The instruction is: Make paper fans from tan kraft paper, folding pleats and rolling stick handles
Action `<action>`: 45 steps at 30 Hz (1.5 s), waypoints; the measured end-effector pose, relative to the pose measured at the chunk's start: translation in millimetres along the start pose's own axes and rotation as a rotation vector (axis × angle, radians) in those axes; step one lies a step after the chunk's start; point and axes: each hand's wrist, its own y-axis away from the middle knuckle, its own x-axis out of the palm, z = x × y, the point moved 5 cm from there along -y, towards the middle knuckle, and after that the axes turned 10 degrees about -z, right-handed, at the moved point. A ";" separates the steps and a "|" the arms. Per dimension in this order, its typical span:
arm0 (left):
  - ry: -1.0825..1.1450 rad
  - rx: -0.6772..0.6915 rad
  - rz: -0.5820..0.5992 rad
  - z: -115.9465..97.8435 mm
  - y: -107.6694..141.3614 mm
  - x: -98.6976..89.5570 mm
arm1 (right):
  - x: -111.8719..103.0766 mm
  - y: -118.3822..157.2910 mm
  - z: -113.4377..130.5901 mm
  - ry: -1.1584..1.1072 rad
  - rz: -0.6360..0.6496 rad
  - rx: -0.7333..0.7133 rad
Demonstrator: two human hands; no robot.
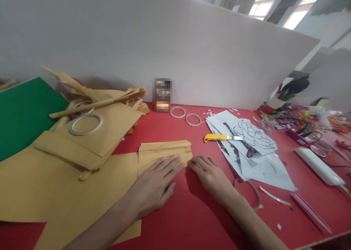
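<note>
A folded piece of brown paper lies on the red table in front of me, with creases running along its length. Across its near part my left hand lies flat, palm down, the fingers stretched out and pointing to the upper right. My right hand touches the paper's right end with its fingertips; its fingers are curled close together, and whether they pinch the edge is hidden. Large flat brown sheets reach under my left forearm.
Brown paper pieces are piled at the left, with a white ring on top, beside a green board. A yellow-handled knife rests by printed sheets. A white device and cluttered craft items lie right.
</note>
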 end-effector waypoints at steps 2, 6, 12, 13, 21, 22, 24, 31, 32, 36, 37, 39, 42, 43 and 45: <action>-0.006 -0.004 -0.007 1.4 0.8 -0.3 | -0.6 5.9 6.2 0.056 0.011 -0.007; -0.024 0.008 -0.031 5.0 7.3 -2.1 | -4.6 8.5 15.5 0.154 0.032 -0.003; -0.094 -0.016 -0.040 17.8 34.6 -15.7 | -2.5 9.9 23.1 0.267 0.059 0.013; -0.104 -0.017 -0.052 20.0 39.6 -18.7 | -0.7 9.6 26.4 0.279 0.072 0.014; -0.137 -0.001 -0.095 27.5 56.3 -23.6 | 19.2 -26.4 88.2 0.054 0.033 0.121; -0.129 0.000 -0.097 28.1 56.6 -24.0 | 22.8 -29.0 94.5 0.010 0.036 0.089; -0.123 0.009 -0.094 29.4 57.7 -25.8 | 27.0 -27.0 95.1 -0.026 0.036 0.081; -0.154 0.046 -0.097 37.0 71.4 -39.7 | 8.7 14.5 44.3 0.051 -0.020 0.215; -0.165 0.068 -0.091 38.0 75.0 -41.6 | 6.3 17.4 40.7 0.058 -0.025 0.215; -0.214 0.102 -0.035 43.9 91.2 -47.1 | 5.4 20.0 39.2 0.064 -0.037 0.202; -0.224 0.094 -0.026 45.6 95.0 -48.3 | 6.3 20.1 39.9 0.068 -0.044 0.205; -0.243 0.081 -0.026 47.9 101.4 -50.3 | 9.0 21.3 40.9 0.079 -0.052 0.210; -0.256 0.070 -0.049 49.2 107.4 -52.3 | 12.2 23.8 41.1 0.087 -0.051 0.201; -0.254 0.065 -0.058 49.3 108.1 -52.6 | 12.7 23.7 40.9 0.090 -0.051 0.194; -0.249 0.061 -0.082 48.3 106.9 -53.4 | 12.6 20.0 41.2 0.117 -0.052 0.174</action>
